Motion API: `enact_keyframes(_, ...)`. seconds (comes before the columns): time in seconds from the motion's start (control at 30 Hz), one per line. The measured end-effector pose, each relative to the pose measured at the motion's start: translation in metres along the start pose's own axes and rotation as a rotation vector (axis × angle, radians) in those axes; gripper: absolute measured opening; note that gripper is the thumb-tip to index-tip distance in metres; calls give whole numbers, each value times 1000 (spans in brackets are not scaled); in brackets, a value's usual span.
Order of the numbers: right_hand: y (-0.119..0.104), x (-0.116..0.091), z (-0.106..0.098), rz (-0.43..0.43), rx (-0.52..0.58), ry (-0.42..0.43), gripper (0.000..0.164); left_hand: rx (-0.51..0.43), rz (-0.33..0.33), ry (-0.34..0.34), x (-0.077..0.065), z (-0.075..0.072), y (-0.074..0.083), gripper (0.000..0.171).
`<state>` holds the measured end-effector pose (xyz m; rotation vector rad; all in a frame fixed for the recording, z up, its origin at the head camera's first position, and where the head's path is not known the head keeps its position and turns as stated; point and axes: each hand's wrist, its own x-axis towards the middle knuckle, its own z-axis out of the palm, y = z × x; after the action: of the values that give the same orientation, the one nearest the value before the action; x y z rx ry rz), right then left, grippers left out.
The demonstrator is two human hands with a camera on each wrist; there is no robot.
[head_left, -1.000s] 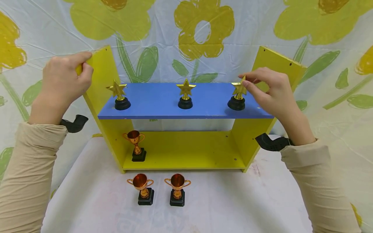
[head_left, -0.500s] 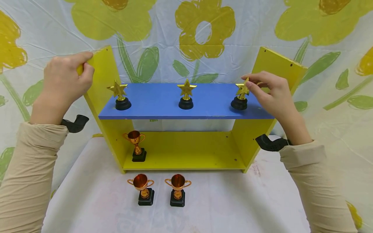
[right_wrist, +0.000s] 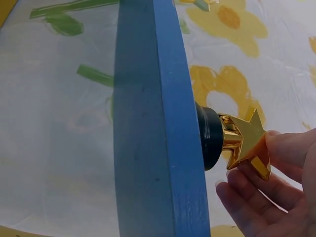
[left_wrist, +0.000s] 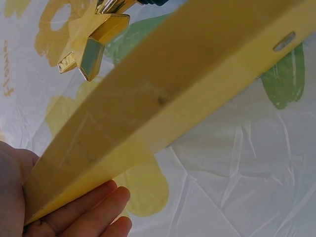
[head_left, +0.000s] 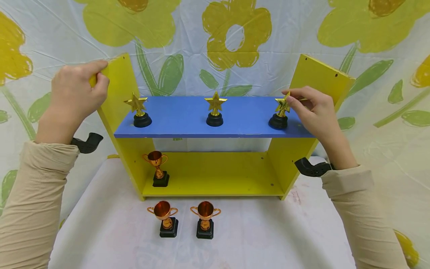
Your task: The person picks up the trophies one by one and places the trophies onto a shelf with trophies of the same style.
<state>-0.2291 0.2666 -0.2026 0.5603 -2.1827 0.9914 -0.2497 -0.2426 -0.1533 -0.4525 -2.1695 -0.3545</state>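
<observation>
Hands well apart: left hand [head_left: 78, 86] gripping yellow panel [head_left: 117, 80], right hand [head_left: 315, 110] pinching gold star trophy [head_left: 280, 113]

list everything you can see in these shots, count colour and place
shelf unit: 1, yellow with a blue board, on the table
star trophies: 3, gold on black bases, spread across the blue board
shelf cup: 1, copper on black base, left part of the lower board
table cups: 2, copper on black bases, in front of the shelf unit
table: 1, white, underneath
backdrop: 1, white with yellow flowers and green leaves, behind
sleeves: 2, beige, on both arms
wrist cameras: 2, black, at the wrists
left hand: 1, bare, grips the shelf unit's left side panel
right hand: 1, bare, pinches the right star trophy
</observation>
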Motion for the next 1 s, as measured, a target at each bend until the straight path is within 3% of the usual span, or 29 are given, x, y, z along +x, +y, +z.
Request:
enact_keyframes(0.77, 3, 1, 3, -5, -45, -19, 24, -1, 33, 34, -1, 0, 1, 41)
enact_keyframes(1.0, 2, -1, 3, -23, -41, -4, 32, 1, 37, 37, 0, 0, 1, 41)
